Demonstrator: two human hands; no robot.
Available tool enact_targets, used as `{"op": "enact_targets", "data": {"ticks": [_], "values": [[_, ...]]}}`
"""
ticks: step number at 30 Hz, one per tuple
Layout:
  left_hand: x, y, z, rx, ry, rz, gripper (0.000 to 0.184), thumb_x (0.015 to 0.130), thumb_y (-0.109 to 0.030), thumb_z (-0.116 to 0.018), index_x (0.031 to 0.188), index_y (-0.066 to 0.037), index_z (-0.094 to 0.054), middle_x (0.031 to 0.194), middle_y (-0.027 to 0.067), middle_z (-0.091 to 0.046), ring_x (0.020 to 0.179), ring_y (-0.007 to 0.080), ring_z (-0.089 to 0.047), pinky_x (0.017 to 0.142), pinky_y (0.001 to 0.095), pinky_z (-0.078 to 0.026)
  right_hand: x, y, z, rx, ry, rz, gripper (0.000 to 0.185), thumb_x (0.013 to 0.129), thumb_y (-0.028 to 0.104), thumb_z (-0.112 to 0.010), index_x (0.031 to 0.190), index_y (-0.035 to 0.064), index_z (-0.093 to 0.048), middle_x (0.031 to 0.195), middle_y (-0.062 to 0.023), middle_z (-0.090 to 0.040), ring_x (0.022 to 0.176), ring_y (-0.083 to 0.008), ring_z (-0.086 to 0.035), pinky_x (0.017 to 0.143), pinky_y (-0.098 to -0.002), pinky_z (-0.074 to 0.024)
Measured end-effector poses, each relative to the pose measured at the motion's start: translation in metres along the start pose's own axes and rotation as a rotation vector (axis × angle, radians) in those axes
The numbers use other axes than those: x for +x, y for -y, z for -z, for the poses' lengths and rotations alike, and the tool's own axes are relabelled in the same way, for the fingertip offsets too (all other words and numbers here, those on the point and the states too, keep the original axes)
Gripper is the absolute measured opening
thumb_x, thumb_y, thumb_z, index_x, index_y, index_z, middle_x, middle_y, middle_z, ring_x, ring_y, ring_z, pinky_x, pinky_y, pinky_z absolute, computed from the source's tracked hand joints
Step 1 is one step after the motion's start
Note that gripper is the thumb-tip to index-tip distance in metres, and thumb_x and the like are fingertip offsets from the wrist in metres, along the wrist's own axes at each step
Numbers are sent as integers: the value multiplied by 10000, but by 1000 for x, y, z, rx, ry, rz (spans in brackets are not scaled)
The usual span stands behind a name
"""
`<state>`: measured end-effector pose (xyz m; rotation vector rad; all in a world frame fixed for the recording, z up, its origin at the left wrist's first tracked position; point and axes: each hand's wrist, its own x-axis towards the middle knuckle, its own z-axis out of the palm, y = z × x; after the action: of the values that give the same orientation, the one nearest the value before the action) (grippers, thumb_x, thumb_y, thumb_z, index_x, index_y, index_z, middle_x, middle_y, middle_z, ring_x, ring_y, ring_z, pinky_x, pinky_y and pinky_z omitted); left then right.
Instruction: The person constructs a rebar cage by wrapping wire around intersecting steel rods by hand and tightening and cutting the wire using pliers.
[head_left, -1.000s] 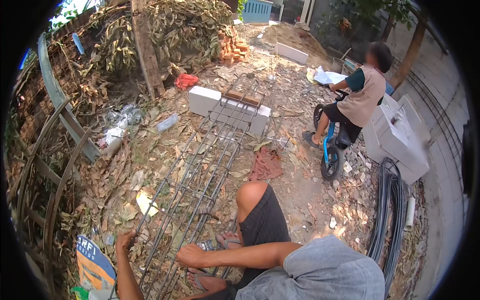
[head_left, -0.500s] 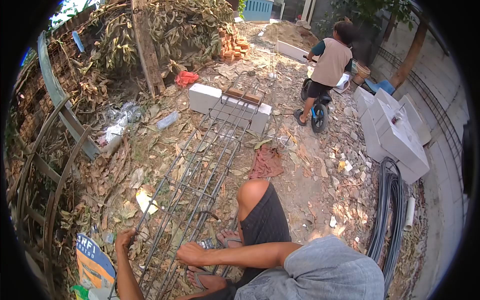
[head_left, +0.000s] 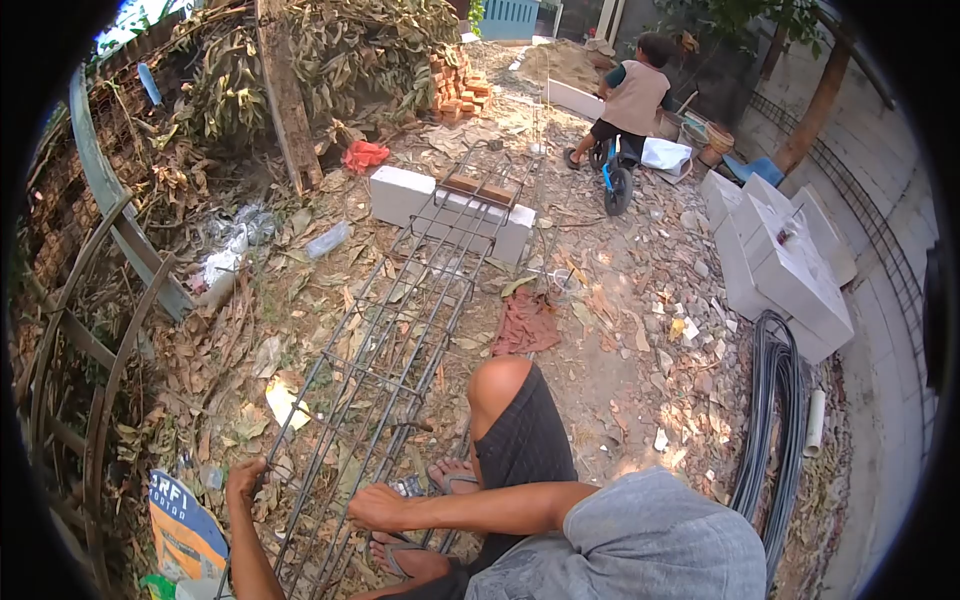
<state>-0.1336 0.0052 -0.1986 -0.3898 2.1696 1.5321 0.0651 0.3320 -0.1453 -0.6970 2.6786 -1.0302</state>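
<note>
A long rebar cage [head_left: 385, 350] of dark steel bars and square ties slants away from me, its far end propped on a pale block [head_left: 405, 195]. My left hand [head_left: 246, 480] is closed around the outer left bar. Over the cage's right-hand bars, my right hand [head_left: 377, 507] is closed in a fist against the steel; its fingertips are hidden. A short wooden piece [head_left: 480, 190] lies across the block by the cage. My sandalled feet [head_left: 400, 555] are beside the cage's near right side.
A coil of black rods [head_left: 772, 420] and stacked pale blocks [head_left: 790, 265] line the right wall. Further off, a person [head_left: 635, 95] sits on a small blue bike [head_left: 615, 185]. A reddish cloth [head_left: 525, 322] lies past my knee. At lower left is a printed sack [head_left: 185, 525].
The person on the bike has rolled farther away and slightly left. My view has shifted a little; both hands stay in place on the cage.
</note>
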Motion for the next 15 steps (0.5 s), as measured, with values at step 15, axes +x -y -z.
{"op": "enact_targets", "data": {"ticks": [15], "values": [[1,2,0,-33,4,-15,289,900,-250,-803,1031,5,-775,863,101,-774,606,161,-691,484,288,-498,4,-5,-9,9,-1,15,177,730,186,-786,777,19,-754,705,-217,-687,714,-412,-700,600,-490,-549]]}}
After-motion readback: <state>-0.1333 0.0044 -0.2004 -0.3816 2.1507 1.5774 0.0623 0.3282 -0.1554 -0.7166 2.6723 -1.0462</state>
